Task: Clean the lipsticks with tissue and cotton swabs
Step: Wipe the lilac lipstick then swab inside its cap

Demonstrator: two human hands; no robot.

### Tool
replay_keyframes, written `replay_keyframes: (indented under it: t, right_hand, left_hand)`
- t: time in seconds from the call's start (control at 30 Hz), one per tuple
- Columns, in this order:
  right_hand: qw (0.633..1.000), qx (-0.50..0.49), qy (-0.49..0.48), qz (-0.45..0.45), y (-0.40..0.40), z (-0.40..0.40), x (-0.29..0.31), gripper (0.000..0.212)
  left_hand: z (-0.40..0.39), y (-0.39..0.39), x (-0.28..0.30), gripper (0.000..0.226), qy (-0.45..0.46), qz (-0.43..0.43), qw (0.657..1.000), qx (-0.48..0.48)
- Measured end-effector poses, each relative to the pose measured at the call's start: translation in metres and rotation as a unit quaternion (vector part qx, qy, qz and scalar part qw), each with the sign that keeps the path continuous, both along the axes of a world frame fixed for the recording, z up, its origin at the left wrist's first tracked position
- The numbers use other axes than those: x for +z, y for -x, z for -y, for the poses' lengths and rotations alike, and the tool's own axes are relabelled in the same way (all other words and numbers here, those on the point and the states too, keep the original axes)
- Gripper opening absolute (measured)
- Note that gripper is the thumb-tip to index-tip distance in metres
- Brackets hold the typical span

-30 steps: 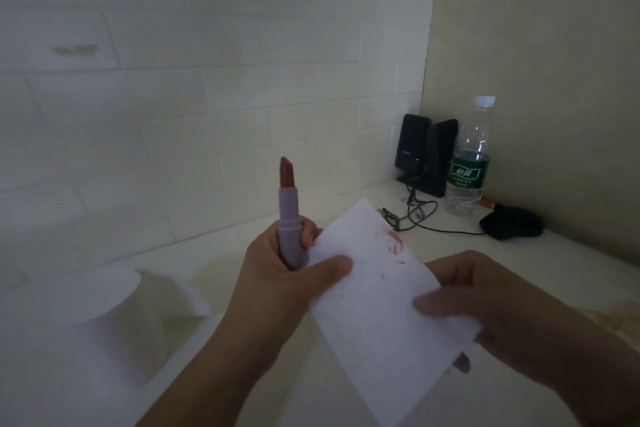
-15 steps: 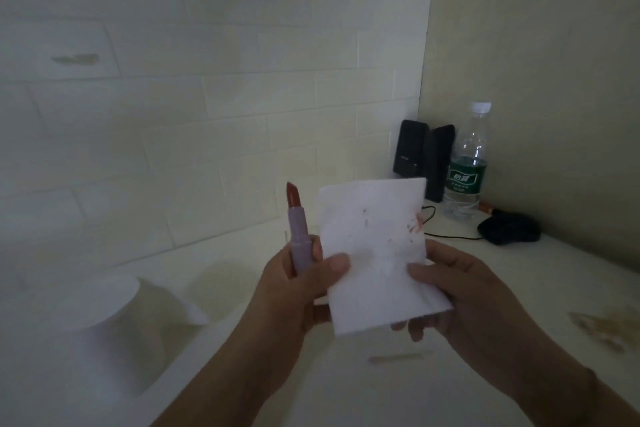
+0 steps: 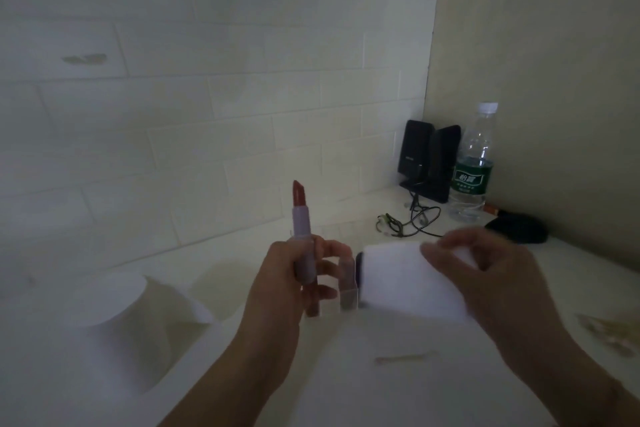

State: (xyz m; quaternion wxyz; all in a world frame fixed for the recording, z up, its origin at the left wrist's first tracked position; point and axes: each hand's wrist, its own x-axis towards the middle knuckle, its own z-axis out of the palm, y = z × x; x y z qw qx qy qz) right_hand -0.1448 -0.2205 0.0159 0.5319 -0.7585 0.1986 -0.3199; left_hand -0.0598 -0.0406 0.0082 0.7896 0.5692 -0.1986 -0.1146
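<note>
Holding the lipstick (image 3: 303, 229) upright at centre frame, the left hand (image 3: 287, 288) is curling its fingers round the lilac tube, bullet exposed. Just right of it, the right hand (image 3: 485, 274) is pinching the folded tissue (image 3: 398, 281), which is blurring. A careless swipe is risking snapping or smearing the soft bullet, or knocking the other lipsticks (image 3: 346, 284) standing behind on the counter (image 3: 571, 288). The water bottle (image 3: 472, 163), upper right, is carrying a green label with unreadable characters.
</note>
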Motion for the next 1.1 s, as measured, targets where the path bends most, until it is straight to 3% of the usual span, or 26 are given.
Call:
replay_keyframes:
  t: [0.03,0.1,0.2,0.27,0.37,0.43,0.53,0.6,0.67,0.77,0.87,1.0,1.1]
  right_hand:
    - [0.996,-0.047,0.076,0.026,0.002,-0.002,0.004,0.021]
    - [0.988,-0.059,0.106,0.095,0.009,-0.011,0.006,0.045]
    - [0.983,0.009,0.102,0.152,0.013,-0.037,0.004,0.032]
    - [0.975,0.099,0.061,0.189,0.014,-0.050,0.000,0.010]
    - [0.964,0.178,-0.001,0.197,0.010,-0.052,-0.002,0.024]
    - [0.956,0.192,-0.113,0.189,0.008,-0.051,-0.004,0.030]
    - [0.960,0.152,-0.157,0.173,0.007,-0.054,-0.006,0.011]
    - [0.962,0.161,-0.159,0.153,0.009,-0.058,-0.007,0.032]
    - [0.960,0.176,-0.157,0.148,0.010,-0.062,-0.004,0.031]
    - [0.941,0.210,-0.208,0.162,0.011,-0.064,-0.001,0.011]
    - [0.948,0.197,-0.202,0.144,0.011,-0.066,-0.001,0.015]
    - [0.952,0.167,-0.212,0.142,0.014,-0.063,0.002,0.023]
    - [0.950,0.170,-0.218,0.144,0.012,-0.064,-0.001,0.018]
  left_hand:
    - [0.002,0.002,0.001,0.030,-0.006,-0.004,1.000,-0.005]
    - [0.007,0.010,0.000,0.036,0.003,0.019,0.999,-0.034]
    - [0.014,0.022,-0.008,0.041,0.035,0.086,0.991,-0.098]
    - [0.015,0.027,-0.010,0.050,0.040,0.116,0.985,-0.123]
    - [0.012,0.029,-0.008,0.049,0.025,0.118,0.985,-0.120]
    - [0.011,0.030,-0.007,0.045,0.012,0.121,0.985,-0.121]
    - [0.013,0.034,-0.010,0.046,-0.011,0.146,0.982,-0.122]
    - [0.014,0.035,-0.011,0.043,-0.038,0.147,0.982,-0.113]
    - [0.014,0.036,-0.010,0.041,-0.052,0.134,0.982,-0.125]
    - [0.014,0.039,-0.007,0.034,-0.045,0.108,0.983,-0.143]
    - [0.015,0.038,-0.011,0.019,-0.045,0.029,0.990,-0.127]
    - [0.014,0.044,-0.002,0.025,0.025,-0.122,0.968,-0.220]
    - [0.016,0.045,-0.003,0.024,0.002,-0.123,0.977,-0.176]
